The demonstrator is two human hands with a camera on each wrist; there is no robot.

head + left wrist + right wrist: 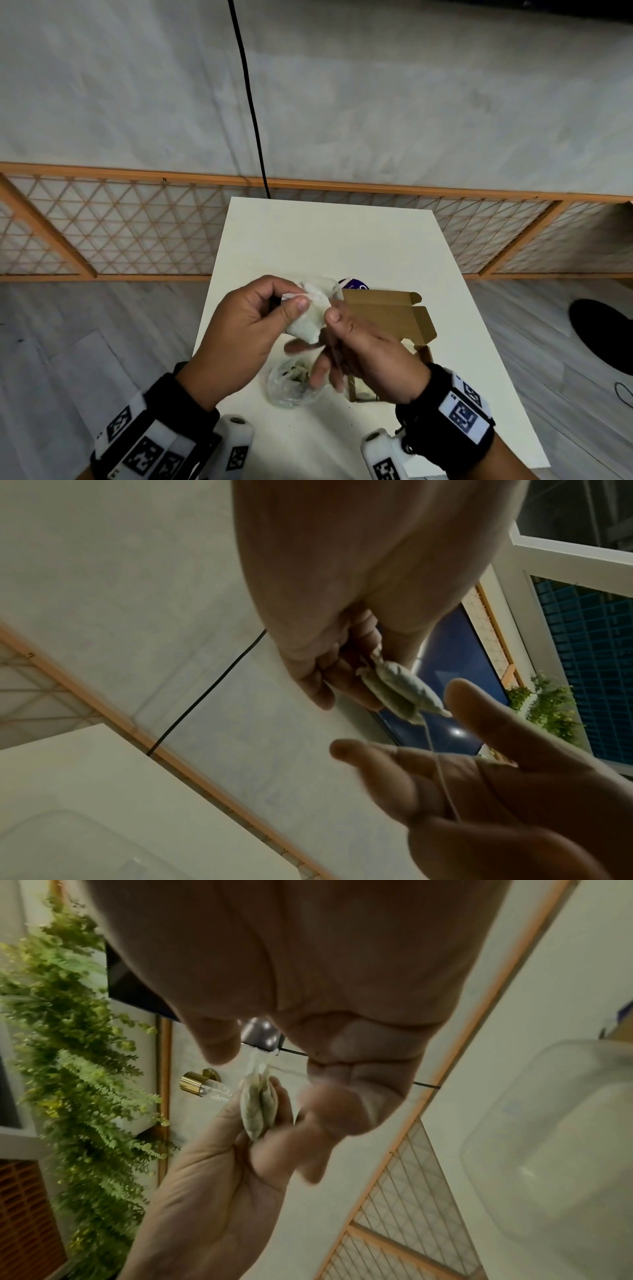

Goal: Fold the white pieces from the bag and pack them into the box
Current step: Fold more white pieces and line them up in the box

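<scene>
A small white pouch point(308, 318) with a thin thread hangs in the air above the table point(325, 240). My left hand point(246, 329) pinches its crumpled top end between thumb and fingers; the left wrist view shows the pouch point(400, 691) sticking out of that pinch. My right hand point(359, 346) is at the pouch's right edge with its thumb against it. The thread point(441, 777) runs taut from the pouch across the right fingers, which are blurred. In the right wrist view the pouch point(258, 1110) appears doubled over. The open cardboard box point(387, 315) lies behind and under my right hand.
A crumpled clear plastic bag point(291, 383) with more pieces lies on the table below my hands. A purple round object point(352, 284) sits just behind the box. A black cable point(250, 102) hangs down beyond the table's far edge. A wooden lattice screen point(120, 233) stands behind.
</scene>
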